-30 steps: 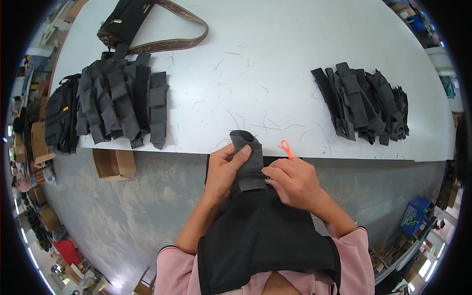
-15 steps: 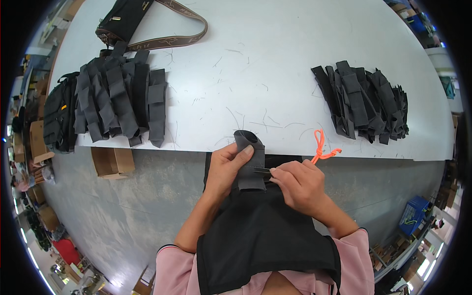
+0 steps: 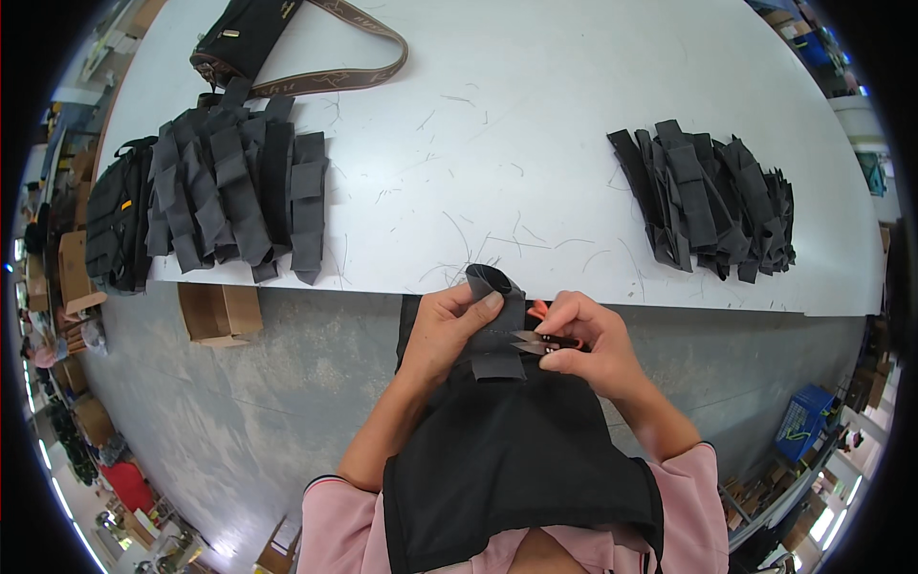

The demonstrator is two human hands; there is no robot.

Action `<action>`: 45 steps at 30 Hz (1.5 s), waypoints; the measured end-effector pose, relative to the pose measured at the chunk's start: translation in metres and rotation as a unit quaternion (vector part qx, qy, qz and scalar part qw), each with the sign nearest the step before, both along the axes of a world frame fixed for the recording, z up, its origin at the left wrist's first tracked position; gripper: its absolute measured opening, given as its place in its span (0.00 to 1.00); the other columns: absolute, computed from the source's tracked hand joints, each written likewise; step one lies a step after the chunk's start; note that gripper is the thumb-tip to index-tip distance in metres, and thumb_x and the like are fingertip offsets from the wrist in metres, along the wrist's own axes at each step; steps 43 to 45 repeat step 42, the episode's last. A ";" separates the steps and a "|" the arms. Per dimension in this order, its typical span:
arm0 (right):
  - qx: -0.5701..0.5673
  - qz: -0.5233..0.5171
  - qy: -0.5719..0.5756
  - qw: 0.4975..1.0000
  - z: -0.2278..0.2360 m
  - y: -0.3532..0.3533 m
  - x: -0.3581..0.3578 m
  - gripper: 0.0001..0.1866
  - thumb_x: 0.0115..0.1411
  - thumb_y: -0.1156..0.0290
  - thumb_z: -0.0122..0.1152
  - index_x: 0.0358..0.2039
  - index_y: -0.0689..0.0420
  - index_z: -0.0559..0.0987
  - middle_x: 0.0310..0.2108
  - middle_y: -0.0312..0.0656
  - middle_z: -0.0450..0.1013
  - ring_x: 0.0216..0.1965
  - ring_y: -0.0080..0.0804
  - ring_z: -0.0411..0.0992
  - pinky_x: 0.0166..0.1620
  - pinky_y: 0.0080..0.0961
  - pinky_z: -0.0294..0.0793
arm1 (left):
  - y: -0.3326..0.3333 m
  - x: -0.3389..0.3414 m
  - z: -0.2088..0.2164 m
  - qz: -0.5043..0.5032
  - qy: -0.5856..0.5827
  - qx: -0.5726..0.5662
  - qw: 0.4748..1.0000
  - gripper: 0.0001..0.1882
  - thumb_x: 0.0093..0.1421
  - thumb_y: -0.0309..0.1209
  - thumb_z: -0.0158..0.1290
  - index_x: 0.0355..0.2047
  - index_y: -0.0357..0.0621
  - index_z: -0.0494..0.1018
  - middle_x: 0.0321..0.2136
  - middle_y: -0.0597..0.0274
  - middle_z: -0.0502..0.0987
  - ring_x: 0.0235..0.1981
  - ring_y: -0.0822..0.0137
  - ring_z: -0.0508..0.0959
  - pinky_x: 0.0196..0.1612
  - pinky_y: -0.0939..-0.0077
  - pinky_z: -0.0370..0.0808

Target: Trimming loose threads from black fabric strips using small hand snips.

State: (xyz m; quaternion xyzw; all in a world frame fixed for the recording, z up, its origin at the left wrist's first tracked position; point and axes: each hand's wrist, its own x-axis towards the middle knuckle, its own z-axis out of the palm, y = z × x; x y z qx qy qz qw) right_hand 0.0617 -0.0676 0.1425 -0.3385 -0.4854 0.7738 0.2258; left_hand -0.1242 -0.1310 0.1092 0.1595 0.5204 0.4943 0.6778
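My left hand (image 3: 449, 330) pinches a dark grey fabric strip (image 3: 497, 366) in front of the table's near edge. The strip's upper end curls over into a loop, and its lower end hangs over my black apron. In my right hand (image 3: 598, 344) is a pair of small thread snips (image 3: 550, 344). Their blades are parted and point left, at the strip's right edge by a seam. Part of an orange cord (image 3: 538, 311) shows beside my right fingers. Whether a thread lies between the blades is too fine to make out.
On the white table (image 3: 497, 77), a pile of grey strips (image 3: 225, 182) lies left and another pile (image 3: 712, 201) right. Loose thread ends are scattered between them. A black backpack (image 3: 120, 220) and a black bag (image 3: 239, 43) with a brown strap sit left. Below stands a cardboard box (image 3: 220, 314).
My right hand has turned, so the snips show more fully with their blades parted. The orange cord has swung from right of the hand to its left. The strip has shifted slightly right and down.
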 end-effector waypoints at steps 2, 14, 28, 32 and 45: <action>0.183 0.009 -0.101 0.978 0.004 -0.004 -0.002 0.13 0.45 0.79 0.67 0.32 0.58 0.74 0.27 0.40 0.69 0.24 0.31 0.69 0.29 0.22 0.70 | -0.001 0.001 0.000 0.015 -0.012 0.001 1.000 0.11 0.61 0.32 0.53 0.37 0.35 0.77 0.30 0.66 0.78 0.31 0.80 0.73 0.34 0.84 0.70; 0.478 0.073 -0.239 0.842 0.013 -0.005 -0.006 0.14 0.44 0.76 0.67 0.33 0.57 0.74 0.28 0.41 0.69 0.26 0.38 0.71 0.27 0.28 0.69 | 0.000 0.004 -0.005 0.031 -0.022 0.004 0.999 0.11 0.61 0.31 0.53 0.38 0.35 0.76 0.31 0.65 0.78 0.31 0.79 0.74 0.36 0.83 0.72; 0.538 0.072 -0.241 0.805 0.009 -0.005 -0.011 0.13 0.43 0.77 0.68 0.30 0.58 0.75 0.25 0.41 0.69 0.20 0.39 0.70 0.23 0.27 0.68 | 0.001 0.006 -0.003 0.032 -0.026 -0.010 0.999 0.11 0.62 0.31 0.52 0.39 0.35 0.76 0.32 0.65 0.78 0.33 0.80 0.74 0.37 0.85 0.70; 0.481 0.044 -0.224 0.846 0.007 -0.007 -0.009 0.12 0.45 0.79 0.66 0.31 0.58 0.75 0.25 0.40 0.69 0.22 0.33 0.70 0.24 0.24 0.68 | 0.003 0.005 -0.003 0.036 -0.044 -0.011 0.998 0.12 0.61 0.32 0.54 0.38 0.35 0.76 0.32 0.65 0.78 0.33 0.80 0.74 0.36 0.84 0.71; 0.225 -0.093 -0.173 0.954 -0.017 -0.003 0.018 0.20 0.55 0.77 0.63 0.48 0.55 0.71 0.27 0.34 0.68 0.21 0.15 0.65 0.26 0.15 0.65 | 0.032 0.020 -0.048 0.208 -0.332 -0.072 0.917 0.18 0.61 0.47 0.50 0.36 0.44 0.70 0.21 0.69 0.64 0.23 0.69 0.67 0.28 0.69 0.67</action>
